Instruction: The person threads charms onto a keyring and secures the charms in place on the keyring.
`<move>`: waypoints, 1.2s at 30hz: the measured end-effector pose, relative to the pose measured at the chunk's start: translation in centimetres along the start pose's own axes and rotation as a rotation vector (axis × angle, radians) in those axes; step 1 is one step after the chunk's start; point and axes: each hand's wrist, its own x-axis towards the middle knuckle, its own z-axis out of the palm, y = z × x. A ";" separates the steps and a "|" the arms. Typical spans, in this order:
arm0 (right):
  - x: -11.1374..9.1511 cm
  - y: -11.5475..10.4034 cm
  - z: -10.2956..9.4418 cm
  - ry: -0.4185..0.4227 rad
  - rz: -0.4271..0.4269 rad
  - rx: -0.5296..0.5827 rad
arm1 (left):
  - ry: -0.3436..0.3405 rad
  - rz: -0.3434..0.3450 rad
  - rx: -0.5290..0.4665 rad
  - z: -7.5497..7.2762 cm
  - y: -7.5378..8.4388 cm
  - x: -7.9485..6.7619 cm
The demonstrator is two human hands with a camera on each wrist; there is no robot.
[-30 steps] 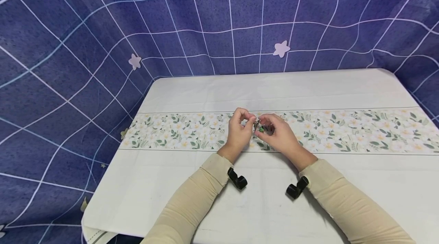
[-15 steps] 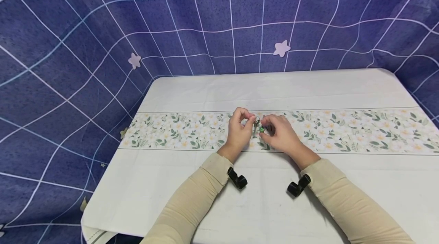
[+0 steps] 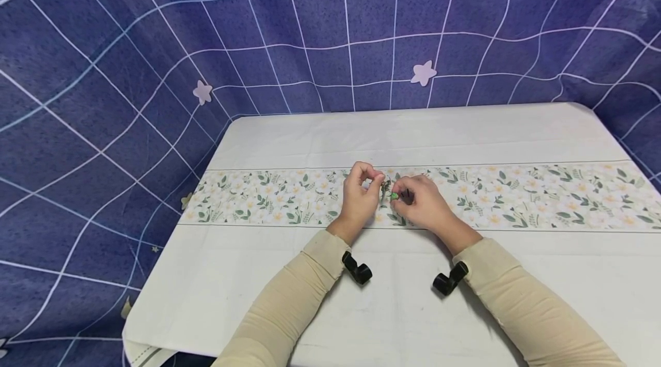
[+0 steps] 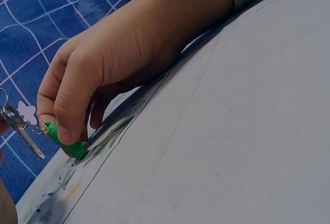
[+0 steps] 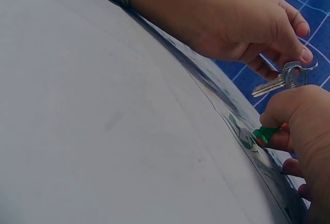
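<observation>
A small bunch of silver keys (image 4: 25, 133) hangs on a metal ring (image 5: 312, 65) over the floral strip. My left hand (image 3: 360, 194) pinches the ring between thumb and index finger. From the ring a short chain (image 4: 36, 129) runs to a green figure charm (image 4: 67, 141) with a bit of red on it. Thumb and forefinger of my right hand (image 3: 424, 202) pinch this charm, partly covering it. In the right wrist view the keys (image 5: 269, 86) point away from the left fingertips, and the charm's end (image 5: 264, 134) shows below my right thumb.
A white tablecloth (image 3: 392, 292) with a floral strip (image 3: 279, 198) across it covers the table. Behind and to the left hangs a blue curtain (image 3: 310, 23) with white lines and stars. Black mounts (image 3: 357, 269) sit at both wrists.
My right hand has drawn slightly back to the right and now pinches the green charm, its fingers lower than before. The left hand stays in place with the ring.
</observation>
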 end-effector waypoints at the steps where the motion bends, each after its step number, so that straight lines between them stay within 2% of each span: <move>1: 0.0 0.0 0.0 0.003 0.000 0.009 | 0.001 -0.001 0.001 0.0 0.0 0.0; 14: 0.0 0.2 -0.8 0.070 0.068 0.082 | -0.002 0.000 0.011 -0.1 0.0 0.0; 27: -0.1 0.4 -0.6 0.230 -0.041 0.142 | 0.019 -0.004 0.018 0.0 0.0 0.0; 36: -0.2 0.1 -0.8 0.299 -0.067 0.205 | 0.013 -0.025 0.020 -0.1 0.0 -0.1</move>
